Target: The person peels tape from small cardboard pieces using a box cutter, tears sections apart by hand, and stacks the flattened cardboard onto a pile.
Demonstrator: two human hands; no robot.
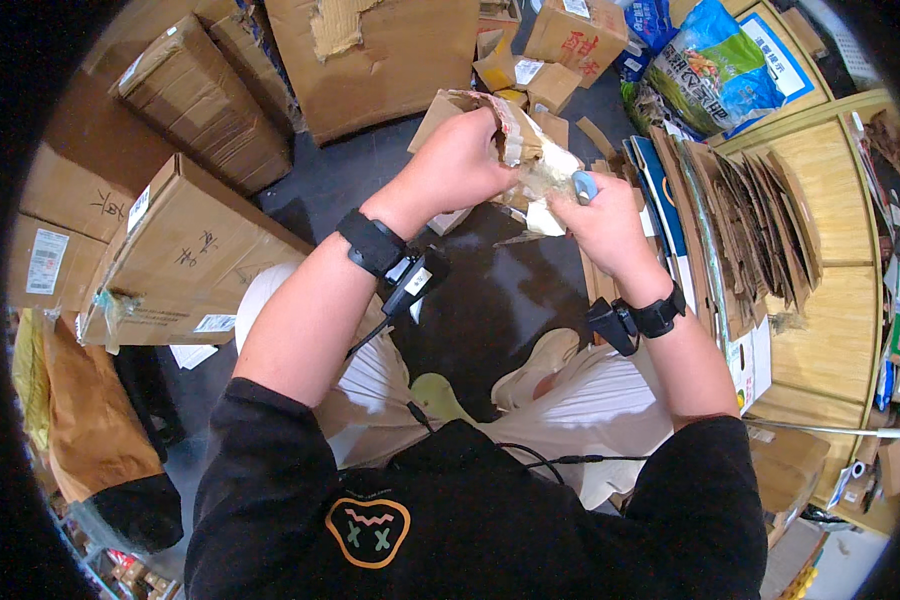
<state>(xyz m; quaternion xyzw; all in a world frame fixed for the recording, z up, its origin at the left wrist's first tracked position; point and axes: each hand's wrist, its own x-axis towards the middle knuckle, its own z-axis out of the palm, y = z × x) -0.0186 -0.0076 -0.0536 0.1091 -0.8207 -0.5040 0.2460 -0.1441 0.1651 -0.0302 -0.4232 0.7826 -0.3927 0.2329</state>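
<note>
My left hand (460, 165) grips a torn piece of brown cardboard (510, 130) with crumpled clear tape on it, held up in front of me. My right hand (600, 220) is closed on the lower right edge of the same piece and also holds a small light-blue tool (584, 185) against it. Both wrists wear black straps with small black devices and cables. I am seated, with light trousers and pale shoes (540, 365) below the hands.
Sealed brown cardboard boxes (185, 250) are stacked on my left and behind. Flattened cardboard sheets (740, 210) stand upright in a row on my right against a wooden shelf (830, 300). A blue and green sack (710, 65) lies at the upper right. The floor is dark.
</note>
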